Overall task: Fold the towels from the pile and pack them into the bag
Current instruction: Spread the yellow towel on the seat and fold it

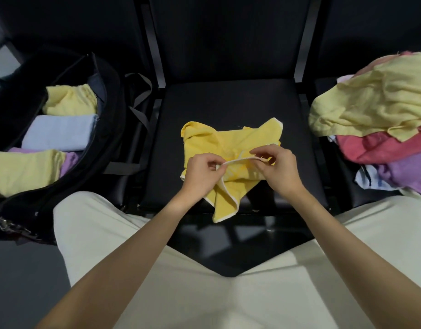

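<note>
My left hand [202, 170] and right hand [277, 166] each pinch one end of the white-piped hem of a yellow towel [228, 143], thumb against fingertips, so that a short run of the hem is stretched taut between them. The towel is otherwise crumpled on the black seat [228, 100], one corner hanging over the seat's near edge toward my lap.

Handling, as I judge it: the towel is light, soft terry cloth with no stiffness. It sags wherever it is unsupported and will not hold a crease unless pressed flat. The piped hem is the firmest part and the best hold; two neighbouring corners along it would let the cloth hang square before I lay it down.

Left of the seat, the open black bag [105, 129] already holds folded towels: a pale yellow one [69, 100] farthest from me, a light blue one [57, 134] next, then another pale yellow one [26, 169] lying over a purple one [71, 160]. Grey straps [138, 96] trail between the bag and the seat.

Right of the seat, the pile [380, 119] waits unfolded, with pale yellow on top, then red, purple and a white-blue piece.

Nothing lies on the seat besides the towel. The bag is nearly filled, so room for the next bundle looks tight, and the loose straps could snag it.
</note>
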Demonstrator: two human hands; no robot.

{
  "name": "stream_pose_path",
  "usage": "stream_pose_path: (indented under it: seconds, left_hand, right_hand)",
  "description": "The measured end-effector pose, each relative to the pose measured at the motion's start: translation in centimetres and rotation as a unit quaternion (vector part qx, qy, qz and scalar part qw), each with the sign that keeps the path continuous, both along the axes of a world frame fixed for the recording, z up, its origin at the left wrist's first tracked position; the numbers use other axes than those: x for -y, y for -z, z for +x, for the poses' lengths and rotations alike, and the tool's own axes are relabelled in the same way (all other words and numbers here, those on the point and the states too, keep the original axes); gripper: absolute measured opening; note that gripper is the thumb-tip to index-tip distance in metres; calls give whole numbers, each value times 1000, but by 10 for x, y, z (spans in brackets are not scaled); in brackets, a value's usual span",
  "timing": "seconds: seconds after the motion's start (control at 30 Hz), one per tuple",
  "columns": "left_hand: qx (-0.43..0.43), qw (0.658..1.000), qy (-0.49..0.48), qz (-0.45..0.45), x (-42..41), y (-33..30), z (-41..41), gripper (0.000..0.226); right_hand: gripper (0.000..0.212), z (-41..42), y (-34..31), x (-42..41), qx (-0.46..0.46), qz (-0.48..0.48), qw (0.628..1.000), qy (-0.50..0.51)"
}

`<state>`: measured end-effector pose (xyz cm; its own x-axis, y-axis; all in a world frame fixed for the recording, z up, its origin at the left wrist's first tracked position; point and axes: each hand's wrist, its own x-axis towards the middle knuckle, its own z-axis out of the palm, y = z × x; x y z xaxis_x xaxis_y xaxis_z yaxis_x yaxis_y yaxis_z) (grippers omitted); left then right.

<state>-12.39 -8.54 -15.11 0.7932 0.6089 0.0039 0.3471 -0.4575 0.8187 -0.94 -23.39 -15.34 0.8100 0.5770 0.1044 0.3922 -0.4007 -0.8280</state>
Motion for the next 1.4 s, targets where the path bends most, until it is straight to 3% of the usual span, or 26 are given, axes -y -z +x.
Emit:
stream_pose_path:
  seconds: [0.13, 0.27, 0.43, 0.6, 0.77, 0.97, 1.17, 1.3, 1.4]
  left_hand:
    - [4, 998, -18, -67, -5, -1, -2, 7]
    - [22, 988, -20, -150, -7, -9, -3, 11]
    - [98, 990, -2, -101, -10, -23, 3, 34]
    - [146, 980, 5, -131, -4, -34, 10, 49]
    - [123, 979, 24, -160, -2, -34, 12, 52]
    - [132, 978, 21, -159, -5, -29, 10, 45]
    - [27, 997, -44, -57, -31, 5, -14, 15]
    - [-46, 994, -74, -70, -34, 24, -33, 20]
    - [-115, 988, -81, -62, -28, 33, -35, 37]
  right_hand:
    - [8, 5, 0, 10, -54, 57, 997, 19]
    - [19, 3, -10, 8, -64, 96, 993, -36]
    - [11, -1, -16, -8, 95, 17, 991, -95]
    - [11, -6, -32, -24, 57, 36, 994, -85]
    - [42, -3, -34, -29, 25, 20, 997, -73]
    - [12, -1, -33, -31, 20, -5, 997, -77]
    - [14, 7, -36, -19, -51, 71, 996, 24]
    - [17, 15, -48, -12, -54, 97, 993, 44]
    - [17, 16, -57, -11, -47, 102, 992, 51]
